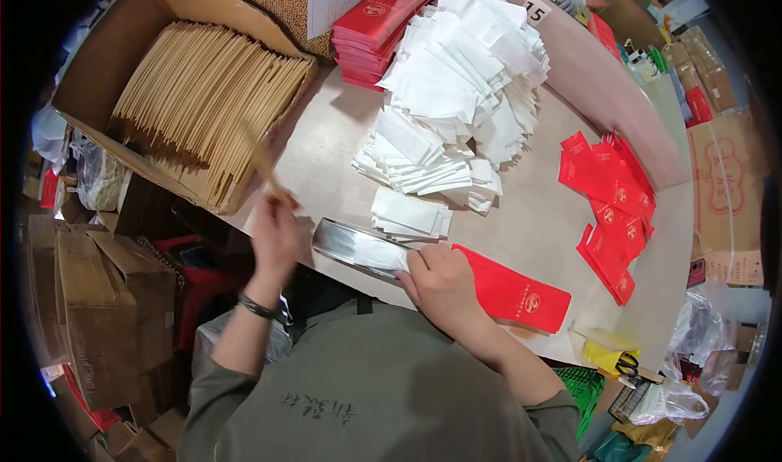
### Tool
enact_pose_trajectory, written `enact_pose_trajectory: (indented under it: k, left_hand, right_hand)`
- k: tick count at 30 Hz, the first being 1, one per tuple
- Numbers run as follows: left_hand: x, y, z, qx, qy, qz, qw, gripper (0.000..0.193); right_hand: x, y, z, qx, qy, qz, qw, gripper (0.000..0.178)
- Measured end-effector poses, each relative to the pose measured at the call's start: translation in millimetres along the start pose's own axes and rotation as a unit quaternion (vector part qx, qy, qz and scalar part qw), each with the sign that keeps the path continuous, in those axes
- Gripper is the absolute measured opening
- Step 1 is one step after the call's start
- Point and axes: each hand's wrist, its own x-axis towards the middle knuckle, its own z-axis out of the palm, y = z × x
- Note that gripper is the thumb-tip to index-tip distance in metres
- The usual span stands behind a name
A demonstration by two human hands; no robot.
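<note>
My left hand (275,232), closed and a little blurred, holds a pair of wooden chopsticks (269,173) near the open side of a cardboard box; the blur hides their exact number. At the table's near edge lies a long, shiny metal tray (354,246). Over its right end my right hand (441,279) is bent, thumb and finger closed on a white paper packet (397,257) that lies partly in the tray. Red paper sleeves (521,295) lie flat just right of that hand. A small stack of white packets (411,215) sits beyond the tray.
Rows of chopsticks fill the cardboard box (305,79) at the far left. A large heap of white packets (464,79) stands beside stacked red sleeves (375,34). More red sleeves (615,205) lie scattered along the raised right rim. Yellow-handled scissors (626,364) are at the near right corner.
</note>
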Motion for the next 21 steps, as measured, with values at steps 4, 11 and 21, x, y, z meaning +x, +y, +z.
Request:
enact_pose_trajectory:
  k: [4,11,21]
  left_hand:
    - [-25,15,3,-0.036,-0.049,0.019,0.998,0.015]
    - [20,28,-55,-0.058,-0.381,-0.115,0.915,0.011]
    - [-29,87,56,0.000,-0.370,0.164,0.915,0.015]
  right_hand:
    - [-8,0,-20,0.082,0.008,-0.014,0.996,0.029]
    - [-29,15,-15,0.101,0.036,0.037,0.994,0.031]
    - [-23,19,-3,0.109,0.000,-0.015,0.994,0.036]
